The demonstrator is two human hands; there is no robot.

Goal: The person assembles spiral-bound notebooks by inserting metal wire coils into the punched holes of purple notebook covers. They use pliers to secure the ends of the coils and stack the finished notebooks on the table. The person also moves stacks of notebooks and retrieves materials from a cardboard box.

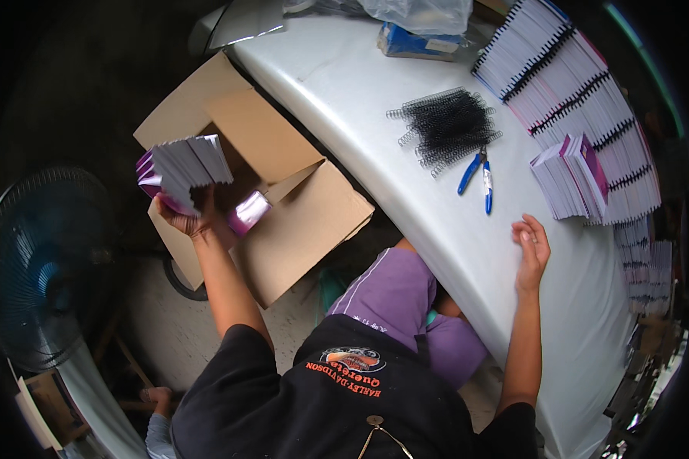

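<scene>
Over the open cardboard box (314,222) on the left, my left hand (187,216) is closed around a stack of booklets (184,164) with purple covers and white pages. Another purple-covered booklet (249,213) shows inside the box. My right hand (532,249) rests at the white-covered table, fingers loosely bent and apart, with nothing in it. Beyond that hand lie blue-handled pliers (475,180), touching a heap of black spiral binding coils (452,126). A loose stack of purple-covered booklets (570,180) stands to the right.
Rows of spiral-bound booklets (566,84) line the table's far right edge. A blue box (417,42) and clear plastic bags (429,14) sit at the back. On the far left stands a fan (46,268). Another person's hand (157,396) shows at lower left.
</scene>
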